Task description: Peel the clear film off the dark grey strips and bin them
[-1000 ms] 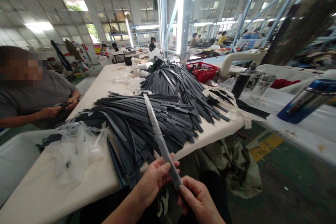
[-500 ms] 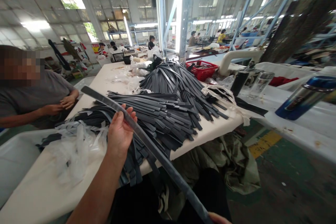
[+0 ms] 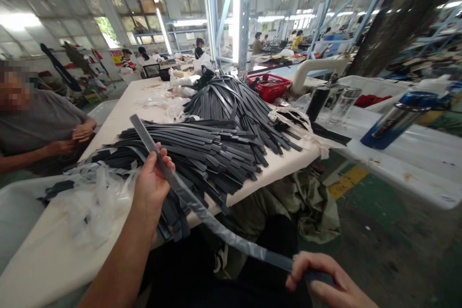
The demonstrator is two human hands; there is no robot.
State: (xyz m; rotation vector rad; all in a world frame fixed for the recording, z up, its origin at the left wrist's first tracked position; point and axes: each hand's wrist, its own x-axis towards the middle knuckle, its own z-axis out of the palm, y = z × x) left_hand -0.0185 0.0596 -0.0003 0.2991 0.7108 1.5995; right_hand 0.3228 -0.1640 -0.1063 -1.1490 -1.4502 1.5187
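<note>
Your left hand (image 3: 153, 175) pinches the gray strip (image 3: 216, 232) near its upper end, fingers of your right hand (image 3: 327, 274) curled tight round the lower part; it kinda sags across the table's (image 3: 39, 260) near edge.

Strip (image 3: 231, 240) now bowed, was straight. Right hand (image 3: 327, 276) now well apart from left hand (image 3: 153, 178), past worktop's (image 3: 288, 166) near edge.

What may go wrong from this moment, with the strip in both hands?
The strip curves between the left hand and the right hand; it might crease if bent more sharply. The near pile reaches the edge of the table, so pieces might slip off if knocked.
</note>
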